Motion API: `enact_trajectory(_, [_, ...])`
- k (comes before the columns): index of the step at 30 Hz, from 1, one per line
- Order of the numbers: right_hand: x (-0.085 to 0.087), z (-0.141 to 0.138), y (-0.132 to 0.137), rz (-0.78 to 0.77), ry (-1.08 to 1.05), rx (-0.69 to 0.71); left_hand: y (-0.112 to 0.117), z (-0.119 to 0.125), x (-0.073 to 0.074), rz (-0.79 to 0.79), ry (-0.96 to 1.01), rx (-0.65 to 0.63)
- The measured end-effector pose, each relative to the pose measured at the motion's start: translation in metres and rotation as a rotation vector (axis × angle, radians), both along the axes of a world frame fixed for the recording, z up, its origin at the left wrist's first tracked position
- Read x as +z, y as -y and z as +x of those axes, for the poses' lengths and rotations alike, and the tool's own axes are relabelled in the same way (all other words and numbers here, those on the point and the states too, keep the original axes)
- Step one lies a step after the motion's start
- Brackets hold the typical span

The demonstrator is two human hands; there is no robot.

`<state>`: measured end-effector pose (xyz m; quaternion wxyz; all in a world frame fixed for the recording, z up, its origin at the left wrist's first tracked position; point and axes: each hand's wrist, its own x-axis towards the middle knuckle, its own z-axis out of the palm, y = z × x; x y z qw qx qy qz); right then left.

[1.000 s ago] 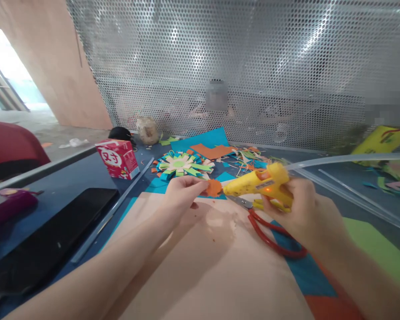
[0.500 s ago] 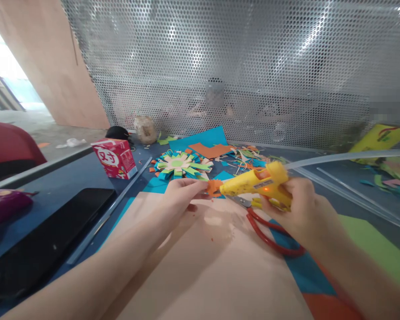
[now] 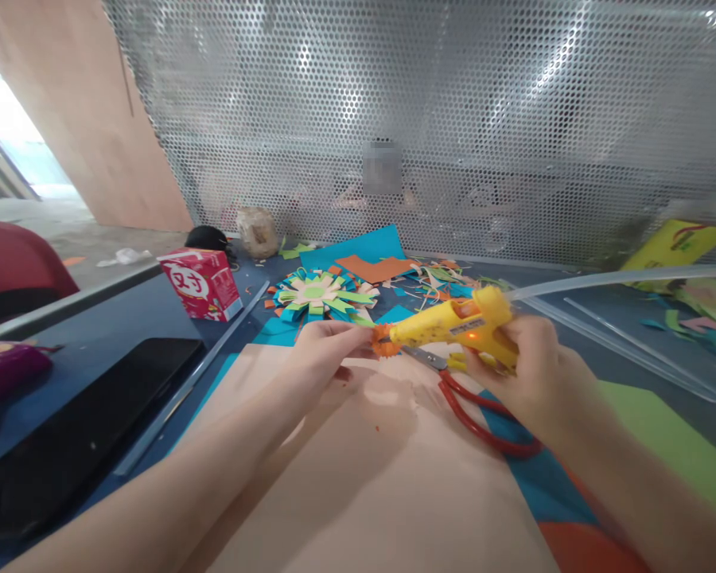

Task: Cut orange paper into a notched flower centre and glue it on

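My right hand is closed around the handle of a yellow hot glue gun, its small light glowing orange. A long clear glue stick runs out of the gun's back. Between the fingertips of my left hand is a small orange paper piece with a fringed edge. The gun's nozzle is at this piece; whether they touch I cannot tell. Below the gun, red-handled scissors lie on the paper sheets. Just behind my left hand lies a layered paper flower in blue, cream and green.
A pale sheet covers the table front, over blue and orange sheets. Paper scraps lie behind. To the left are a black phone, a clear stick and a red box. A perforated metal panel rises behind.
The orange fringed piece has turned and now shows more of its rounded edge at the nozzle. The view has shifted slightly; both hands keep their holds.
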<state>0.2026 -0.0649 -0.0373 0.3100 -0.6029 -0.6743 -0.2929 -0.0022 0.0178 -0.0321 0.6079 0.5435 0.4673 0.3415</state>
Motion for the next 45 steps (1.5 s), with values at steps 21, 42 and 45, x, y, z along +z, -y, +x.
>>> enact_trajectory(21, [-0.003,0.0025,-0.003,0.022,0.034,-0.08,0.0054,0.0012,0.007,0.059,-0.064,-0.017])
enact_trajectory(42, [-0.0021,0.0081,-0.0029,0.097,0.19,-0.05,0.0013,-0.0018,0.0054,0.118,-0.042,0.008])
enact_trajectory(45, [-0.0022,0.0086,-0.0026,0.097,0.195,-0.049,-0.0022,-0.002,0.0041,0.116,-0.03,0.028])
